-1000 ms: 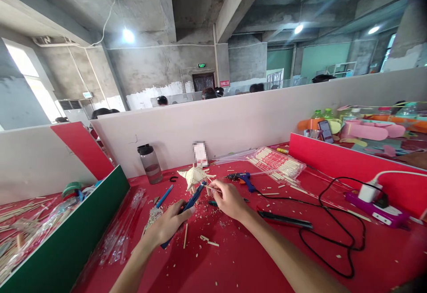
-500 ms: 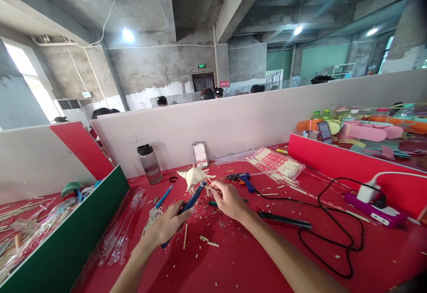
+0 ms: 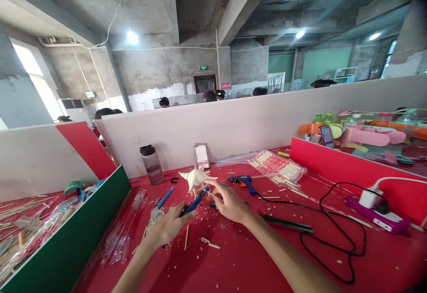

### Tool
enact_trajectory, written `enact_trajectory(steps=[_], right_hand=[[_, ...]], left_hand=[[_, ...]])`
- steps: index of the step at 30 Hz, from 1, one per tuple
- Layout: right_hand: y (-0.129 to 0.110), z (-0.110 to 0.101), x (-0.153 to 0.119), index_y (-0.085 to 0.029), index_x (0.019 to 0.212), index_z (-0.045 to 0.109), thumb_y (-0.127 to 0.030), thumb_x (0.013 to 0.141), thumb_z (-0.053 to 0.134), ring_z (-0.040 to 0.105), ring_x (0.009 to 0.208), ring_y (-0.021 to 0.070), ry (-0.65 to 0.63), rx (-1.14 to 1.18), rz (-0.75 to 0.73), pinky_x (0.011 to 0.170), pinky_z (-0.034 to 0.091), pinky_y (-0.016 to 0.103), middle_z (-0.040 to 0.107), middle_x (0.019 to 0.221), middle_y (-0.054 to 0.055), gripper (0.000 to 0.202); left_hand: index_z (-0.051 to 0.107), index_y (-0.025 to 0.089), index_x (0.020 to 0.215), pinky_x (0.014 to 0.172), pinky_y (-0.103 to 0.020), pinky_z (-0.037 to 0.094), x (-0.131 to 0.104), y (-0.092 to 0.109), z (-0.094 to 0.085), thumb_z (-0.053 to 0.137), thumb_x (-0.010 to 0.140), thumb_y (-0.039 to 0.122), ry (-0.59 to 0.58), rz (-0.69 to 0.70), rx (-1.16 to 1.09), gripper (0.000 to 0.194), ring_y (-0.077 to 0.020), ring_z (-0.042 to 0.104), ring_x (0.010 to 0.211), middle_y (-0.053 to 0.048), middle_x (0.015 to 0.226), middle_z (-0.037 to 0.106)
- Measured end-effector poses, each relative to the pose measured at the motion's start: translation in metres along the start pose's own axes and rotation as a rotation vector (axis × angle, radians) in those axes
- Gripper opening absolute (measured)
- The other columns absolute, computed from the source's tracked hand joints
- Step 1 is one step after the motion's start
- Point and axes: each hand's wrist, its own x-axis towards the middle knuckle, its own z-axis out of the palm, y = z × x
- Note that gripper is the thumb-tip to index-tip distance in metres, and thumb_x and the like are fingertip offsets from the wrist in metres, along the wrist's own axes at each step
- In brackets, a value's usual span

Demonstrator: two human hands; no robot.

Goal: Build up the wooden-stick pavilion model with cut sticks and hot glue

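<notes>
My left hand is wrapped round a blue-handled cutting tool, whose tip points up and right towards my right hand. Thumb and fingers of my right hand close round the end of a small wooden stick beside the tool's tip. Just behind both hands stands a small model of pale sticks, with a ribbed, pointed roof on thin legs. Wood crumbs and short stick pieces lie on the red table in front.
A blue glue gun and bagged sticks lie right of the model. A black cutter, looping cable and purple power strip are further right. A bottle, blue pen and green divider stand or lie left.
The view has shifted slightly. The tool in my left hand is tilted flatter, and my right index finger is stretched further out over the stick.
</notes>
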Motion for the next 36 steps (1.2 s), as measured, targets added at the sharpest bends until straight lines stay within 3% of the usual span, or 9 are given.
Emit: enact_trajectory(steps=[8,15,36], right_hand=[[0.001,0.001,-0.002,-0.027,0.127,0.062,-0.006,0.086,0.048,0.057,0.061,0.0152,-0.094,-0.072,0.000,0.060,0.038,0.021,0.067,0.074,0.000,0.048],[0.006,0.005,-0.004,-0.027,0.127,0.061,-0.006,0.087,0.046,0.060,0.065,0.0165,-0.120,-0.112,-0.036,0.064,0.039,0.022,0.068,0.077,0.000,0.048],[0.010,0.008,-0.005,-0.025,0.126,0.053,-0.006,0.090,0.045,0.058,0.068,0.0173,-0.172,-0.220,-0.053,0.064,0.032,0.024,0.064,0.076,0.000,0.042]], left_hand=[[0.061,0.022,0.110,0.079,-0.034,0.044,0.003,-0.005,0.006,0.035,0.096,0.054,-0.033,0.009,0.120,0.044,-0.0291,0.068,0.097,-0.014,0.106,0.073],[0.057,0.021,0.097,0.066,-0.030,0.039,0.000,-0.003,0.014,0.025,0.098,0.061,0.017,0.072,0.218,0.051,-0.0269,0.069,0.078,-0.009,0.086,0.071],[0.061,0.019,0.105,0.066,-0.029,0.042,0.005,0.003,0.021,0.030,0.100,0.054,0.099,0.046,0.439,0.047,-0.0295,0.073,0.089,-0.013,0.098,0.076]])
